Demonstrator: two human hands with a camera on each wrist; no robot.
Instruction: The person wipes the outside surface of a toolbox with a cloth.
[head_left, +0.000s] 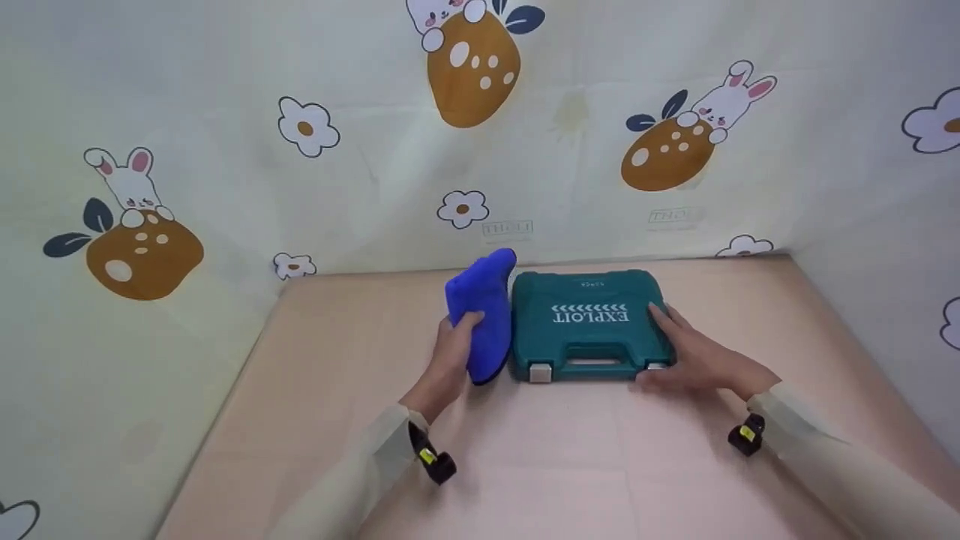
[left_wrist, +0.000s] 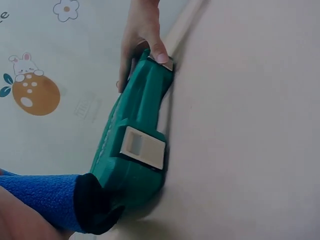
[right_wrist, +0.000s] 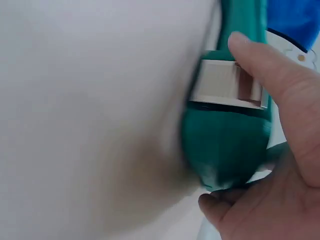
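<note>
A green hard plastic case [head_left: 540, 300] with white "EXPLOIT" lettering, upside down in the head view, lies on the table, handle and two pale latches toward me. My right hand [head_left: 694, 356] grips its right end, the thumb [right_wrist: 250, 50] by one latch [right_wrist: 215, 82] and the fingers around the end. Left of the case, my left hand [head_left: 448, 360] holds a blue fleecy item [head_left: 491, 315] with a black edge, thumb on the near face and fingers hidden behind. That blue item [left_wrist: 45, 197] stands tilted close against the case's left end; its exact kind I cannot tell.
The table [head_left: 345, 337] has a pale pinkish cover. Behind it and at both sides hangs a light curtain [head_left: 360, 195] printed with rabbits, brown fruit and flowers. Each sleeve cuff carries a small black wrist camera [head_left: 439, 466].
</note>
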